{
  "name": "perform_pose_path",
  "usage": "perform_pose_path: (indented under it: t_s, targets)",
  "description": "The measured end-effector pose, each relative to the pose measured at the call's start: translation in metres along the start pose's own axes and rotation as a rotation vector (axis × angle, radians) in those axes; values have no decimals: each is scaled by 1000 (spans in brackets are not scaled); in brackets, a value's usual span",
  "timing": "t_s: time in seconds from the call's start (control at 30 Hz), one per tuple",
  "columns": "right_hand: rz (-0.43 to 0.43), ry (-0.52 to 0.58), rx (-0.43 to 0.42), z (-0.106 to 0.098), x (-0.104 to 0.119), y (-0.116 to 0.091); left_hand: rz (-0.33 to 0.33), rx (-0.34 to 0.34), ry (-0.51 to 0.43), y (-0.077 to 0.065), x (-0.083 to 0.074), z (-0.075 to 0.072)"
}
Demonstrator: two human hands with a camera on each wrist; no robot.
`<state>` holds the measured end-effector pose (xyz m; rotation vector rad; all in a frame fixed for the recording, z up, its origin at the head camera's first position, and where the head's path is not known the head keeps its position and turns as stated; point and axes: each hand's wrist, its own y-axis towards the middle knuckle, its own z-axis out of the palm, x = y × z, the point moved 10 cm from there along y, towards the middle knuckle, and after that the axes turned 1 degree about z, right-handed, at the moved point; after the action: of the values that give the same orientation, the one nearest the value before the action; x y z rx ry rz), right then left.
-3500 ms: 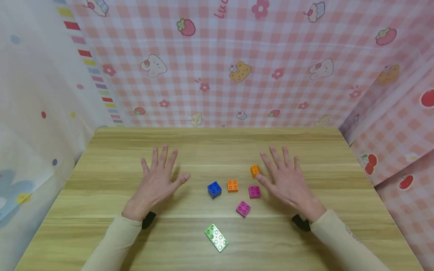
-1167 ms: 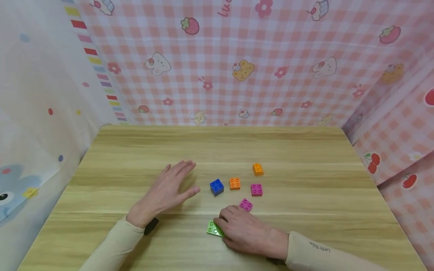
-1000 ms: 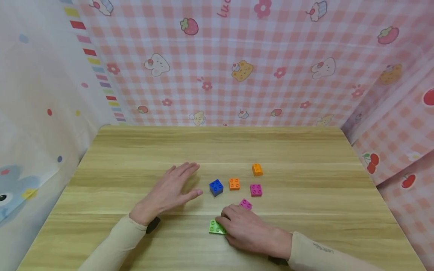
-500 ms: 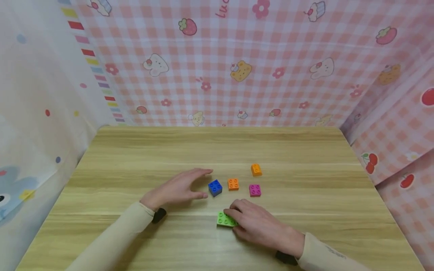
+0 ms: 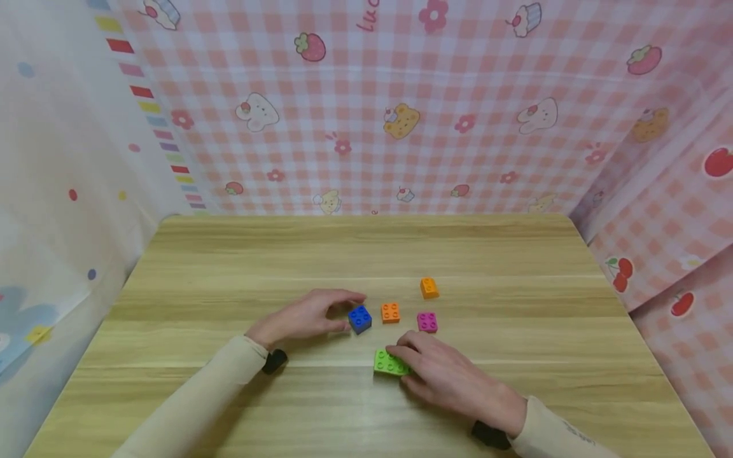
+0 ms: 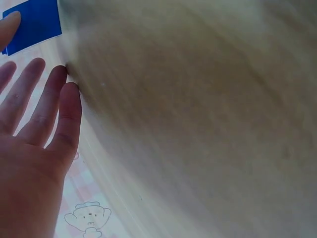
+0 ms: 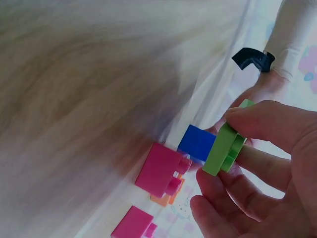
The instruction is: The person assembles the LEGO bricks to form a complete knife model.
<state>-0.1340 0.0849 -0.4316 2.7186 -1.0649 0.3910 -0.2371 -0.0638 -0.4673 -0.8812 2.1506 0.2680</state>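
My right hand pinches the lime-green building block between thumb and fingertips; in the right wrist view the block is raised off the table, its studs facing the palm. My left hand reaches around the blue block, thumb on the near side and fingers beyond it. In the left wrist view those fingers are spread and fairly straight, clear of the blue block, which the thumb tip overlaps. One pink block is hidden in the head view behind my right hand.
Right of the blue block sits a square orange block. Farther back is a smaller orange block with a sloped end, and a pink block lies between it and my right hand. Patterned cloth hangs behind the wooden table.
From flat and spread, my right hand came inward, took hold of the green block, turned it and carried it right and away from me. My left hand moved right to the blue block.
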Motion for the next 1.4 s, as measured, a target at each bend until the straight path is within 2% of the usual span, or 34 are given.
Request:
perform_pose_path:
  t_s: [0.17,0.3,0.53,0.77,0.93,1.07,1.23,1.4]
  targets:
    - [41,17,-28,-5,-8,-1,13,-4,22,0,1,0]
    - [62,32,-38,-8,-13,1,17,-13,2,-1,1,1]
    - [64,19,-102,-20,-20,5,-23,-32,-31,-6,2,2]
    - [59,32,-174,-31,-24,10,-47,-95,12,-12,-4,5]
    - [90,54,-176,-32,-26,15,-96,-133,43,-15,-6,10]
    - [101,77,-169,-31,-25,20,-108,-159,70,-18,-13,15]
    - [83,94,-180,-30,-21,25,-96,-176,105,-19,-21,20]
    - [102,149,-181,-28,-23,27,-81,-176,109,-18,-28,24]
